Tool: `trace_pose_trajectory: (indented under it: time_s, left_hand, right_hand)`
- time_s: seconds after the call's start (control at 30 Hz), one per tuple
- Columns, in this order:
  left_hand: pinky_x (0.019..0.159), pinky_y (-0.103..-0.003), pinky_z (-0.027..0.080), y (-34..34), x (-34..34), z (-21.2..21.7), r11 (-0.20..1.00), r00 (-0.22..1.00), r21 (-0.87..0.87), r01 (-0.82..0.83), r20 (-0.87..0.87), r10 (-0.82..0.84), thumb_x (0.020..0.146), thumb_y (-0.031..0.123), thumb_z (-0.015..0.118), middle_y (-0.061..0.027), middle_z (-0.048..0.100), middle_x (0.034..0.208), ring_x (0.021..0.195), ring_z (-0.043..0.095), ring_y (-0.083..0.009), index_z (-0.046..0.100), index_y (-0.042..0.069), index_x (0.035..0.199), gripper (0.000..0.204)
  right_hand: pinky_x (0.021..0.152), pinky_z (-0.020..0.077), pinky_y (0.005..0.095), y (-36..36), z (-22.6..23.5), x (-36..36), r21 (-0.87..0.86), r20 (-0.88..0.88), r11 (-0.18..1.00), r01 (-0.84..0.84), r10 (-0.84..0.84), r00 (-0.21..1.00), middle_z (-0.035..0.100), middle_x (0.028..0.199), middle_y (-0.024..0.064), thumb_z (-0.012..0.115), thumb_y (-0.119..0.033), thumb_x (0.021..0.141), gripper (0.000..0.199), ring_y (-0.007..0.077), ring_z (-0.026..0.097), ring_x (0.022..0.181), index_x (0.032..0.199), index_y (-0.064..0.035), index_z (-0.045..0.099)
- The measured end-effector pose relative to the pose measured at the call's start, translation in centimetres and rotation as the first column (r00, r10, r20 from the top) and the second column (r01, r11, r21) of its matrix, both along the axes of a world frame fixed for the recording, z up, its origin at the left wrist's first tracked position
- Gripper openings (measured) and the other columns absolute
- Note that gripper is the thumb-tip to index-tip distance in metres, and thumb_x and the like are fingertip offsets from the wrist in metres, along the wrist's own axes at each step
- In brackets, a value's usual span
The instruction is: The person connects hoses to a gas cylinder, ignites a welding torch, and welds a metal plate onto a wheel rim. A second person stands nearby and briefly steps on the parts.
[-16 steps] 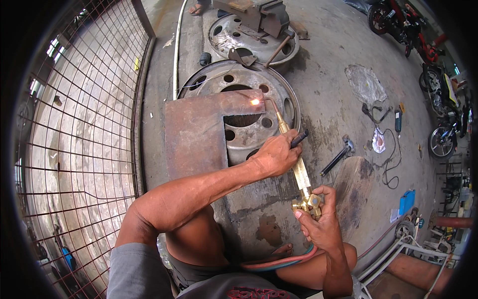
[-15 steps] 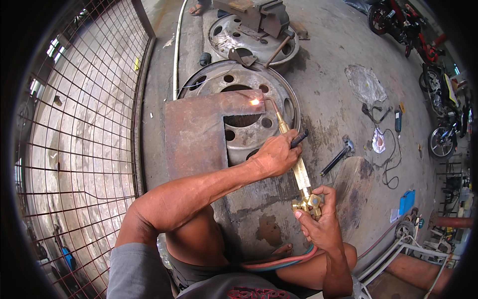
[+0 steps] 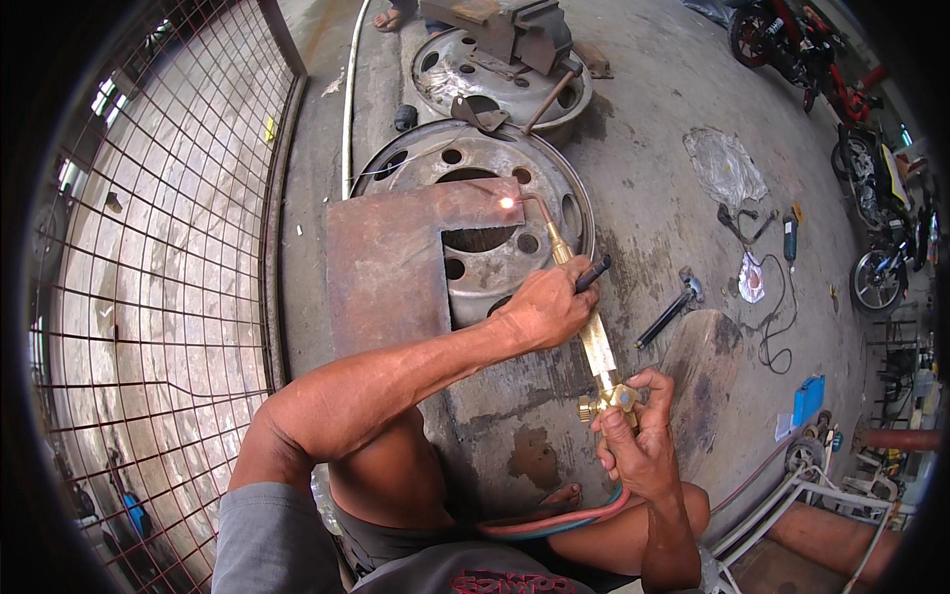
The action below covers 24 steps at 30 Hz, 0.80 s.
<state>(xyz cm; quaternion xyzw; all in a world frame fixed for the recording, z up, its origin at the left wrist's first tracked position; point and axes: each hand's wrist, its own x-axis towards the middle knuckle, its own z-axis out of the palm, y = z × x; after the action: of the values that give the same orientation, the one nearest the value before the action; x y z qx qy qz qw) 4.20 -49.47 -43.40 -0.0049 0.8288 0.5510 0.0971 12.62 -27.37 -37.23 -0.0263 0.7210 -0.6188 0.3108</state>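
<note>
A brass gas torch slants up and away from me. My left hand is closed around its front part, and a short black stick-like piece juts out beside that hand. At the valve end, my right hand grips the torch with thumb and fingers around the brass valves. The bent copper tip points at the narrow arm of a rusty L-shaped steel plate, where a small spot glows bright. That plate rests partly over a steel wheel rim.
Farther off lies a second wheel rim with a bench vise on it. To the left runs a wire mesh fence. A hammer lies on the concrete at right, near a cord. Red and teal hoses cross my lap. Motorcycles stand far right; a bystander's foot shows on top.
My right thumb has shifted up and inward onto the torch by the valves. The glow at the tip looks slightly smaller and pinker. The view has moved slightly; the plate stays put.
</note>
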Motion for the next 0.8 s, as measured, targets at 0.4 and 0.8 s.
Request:
trace_pose_trajectory:
  time_s: [0.4,0.8]
  left_hand:
    - [0.082,-0.057,0.048,-0.41,0.19,0.98,0.999,0.999,0.034,0.014,0.047,-0.016,0.1,0.023,0.052,-0.0306,0.065,0.086,0.091,0.064,-0.0524,0.055,0.001,0.106,0.023]
    - [0.069,-0.046,0.049,-0.26,0.11,-0.01,1.0,1.0,-0.004,0.01,-0.008,-0.01,0.107,0.032,0.049,-0.0134,0.06,0.066,0.066,0.066,-0.0293,0.055,0.002,0.1,0.031]
  right_hand:
    - [0.038,0.0387,0.0211,0.17,-0.25,0.03,-0.027,0.039,1.0,0.008,-0.007,0.999,0.058,0.091,0.0108,0.057,-0.032,0.106,0.041,0.0075,0.053,0.053,0.13,-0.0172,0.027]
    - [0.039,0.0392,0.0208,0.09,-0.3,-0.01,-0.009,0.036,1.0,0.009,-0.008,0.999,0.059,0.09,0.0107,0.056,-0.033,0.106,0.04,0.0069,0.053,0.053,0.129,-0.017,0.028]
